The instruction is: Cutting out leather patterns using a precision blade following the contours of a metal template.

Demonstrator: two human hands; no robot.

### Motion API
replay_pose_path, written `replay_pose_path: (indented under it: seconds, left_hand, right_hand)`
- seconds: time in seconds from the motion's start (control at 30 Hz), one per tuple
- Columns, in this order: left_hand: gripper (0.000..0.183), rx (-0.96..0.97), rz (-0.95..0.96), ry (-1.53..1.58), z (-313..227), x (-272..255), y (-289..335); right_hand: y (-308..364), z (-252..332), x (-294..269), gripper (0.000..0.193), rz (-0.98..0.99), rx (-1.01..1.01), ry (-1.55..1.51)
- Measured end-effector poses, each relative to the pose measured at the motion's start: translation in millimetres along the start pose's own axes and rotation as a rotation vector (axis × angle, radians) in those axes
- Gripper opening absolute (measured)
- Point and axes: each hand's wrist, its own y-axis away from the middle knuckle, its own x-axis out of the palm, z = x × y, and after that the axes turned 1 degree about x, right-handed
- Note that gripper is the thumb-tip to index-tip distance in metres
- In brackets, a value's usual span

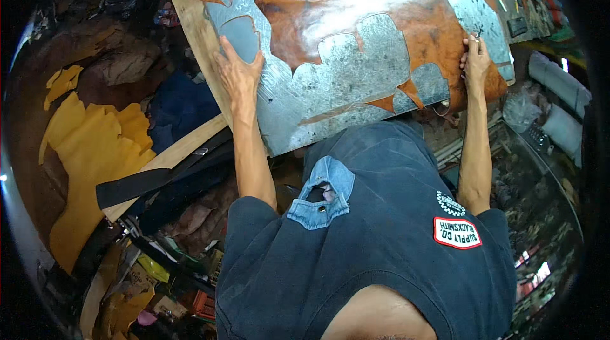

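Observation:
A large mottled brown leather hide (pixel 298 3) lies on a metal-topped board (pixel 279 117), with several shapes cut out along its lower edge. At the board's left, a flat grey rounded piece (pixel 240 36) sits by the leather's ragged edge. Across its lower end rests my left hand (pixel 240 79), thumb and fingers spread, touching it. My right hand (pixel 475 63) is closed in a pinch over the hide's right side. A small dark tip shows just above those fingers; what they hold is too small to name.
Yellow leather (pixel 89 149) and dark blue material (pixel 181 108) lie to the left beside a wooden plank (pixel 181 152). Leather scraps and clutter are heaped at lower left. White wrapped rolls (pixel 559 79) and a dark glossy surface (pixel 534 194) are at right.

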Motion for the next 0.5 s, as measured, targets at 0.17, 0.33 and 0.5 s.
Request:
replay_pose_path:
  seconds: [0.17, 0.33, 0.5]
  left_hand:
    - [0.077, 0.086, -0.023, -0.039, 4.3, -10.7, -3.2]
    - [0.07, -0.05, 0.048, 0.119, 10.9, -29.1, -12.1]
    - [0.068, -0.197, 0.107, 0.39, 31.3, -33.4, -14.4]
  right_hand:
    - [2.7, 2.4, 3.8, 0.04, -0.009, -0.022, -0.046]
    - [0.2, 2.4, 0.3, 0.04, 0.006, 0.001, -0.06]
    - [-2.9, 0.4, -3.7, 0.04, 0.044, -0.001, -0.029]
